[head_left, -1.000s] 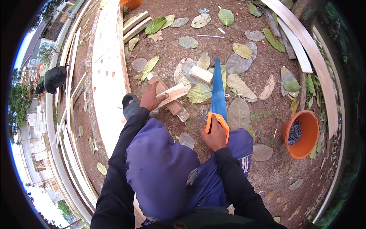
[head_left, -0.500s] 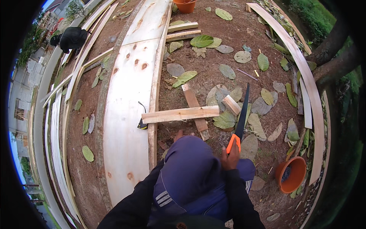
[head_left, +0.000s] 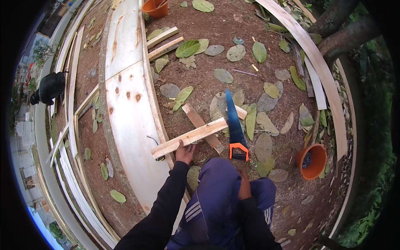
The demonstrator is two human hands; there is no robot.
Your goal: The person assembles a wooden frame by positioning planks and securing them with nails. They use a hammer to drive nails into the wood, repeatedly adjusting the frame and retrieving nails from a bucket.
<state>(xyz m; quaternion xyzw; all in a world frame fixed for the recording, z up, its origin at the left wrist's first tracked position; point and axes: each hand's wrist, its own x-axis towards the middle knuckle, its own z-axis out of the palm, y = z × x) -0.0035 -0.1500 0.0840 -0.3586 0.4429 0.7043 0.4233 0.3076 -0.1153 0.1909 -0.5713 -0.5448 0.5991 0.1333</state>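
Since batten [head_left: 189, 136] lies across offcut [head_left: 194, 115], it could pivot into saw [head_left: 235, 127], 2 o'clock of my L hand [head_left: 185, 153], if that (thumb on, grip unclear) slips; R hand [head_left: 245, 186]: can't tell.

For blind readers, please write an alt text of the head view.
A person's left hand touches a pale wooden bar lying across a brown plank; a saw lies to the right. The right hand is partly hidden.

Touching a wood stick [head_left: 196, 134] with the left hand [head_left: 185, 153]; resting the right hand [head_left: 245, 187] between knees [head_left: 219, 179], near a saw [head_left: 236, 127].
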